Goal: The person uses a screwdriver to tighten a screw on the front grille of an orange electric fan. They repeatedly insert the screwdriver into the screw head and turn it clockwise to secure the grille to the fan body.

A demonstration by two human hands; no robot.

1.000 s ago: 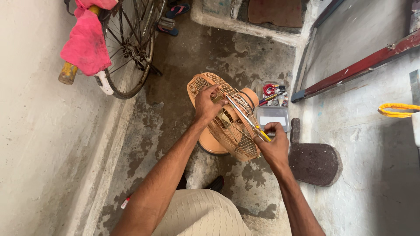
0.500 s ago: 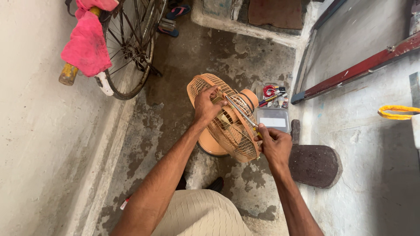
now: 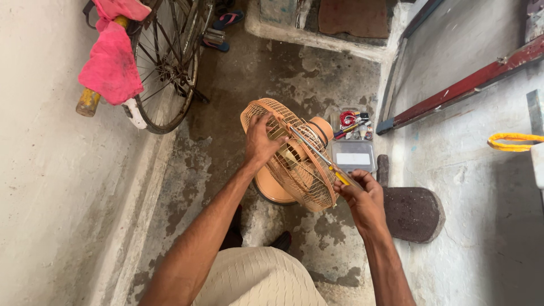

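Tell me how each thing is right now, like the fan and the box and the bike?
Fan: tilted on its base, wire cage closed over it.
Left hand: gripping the cage's upper rim.
Right hand: holding a yellow-handled screwdriver, its shaft lying across the cage.
Tool box: open, tools inside.
Bicycle wheel: upright beside the wall.
Pink cloth: draped over the handlebar.

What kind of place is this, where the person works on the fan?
Probably a narrow passage or small yard beside a house. A stained concrete floor runs between rough plastered walls, a bicycle wheel leans at one side, and sandals lie near a raised step.
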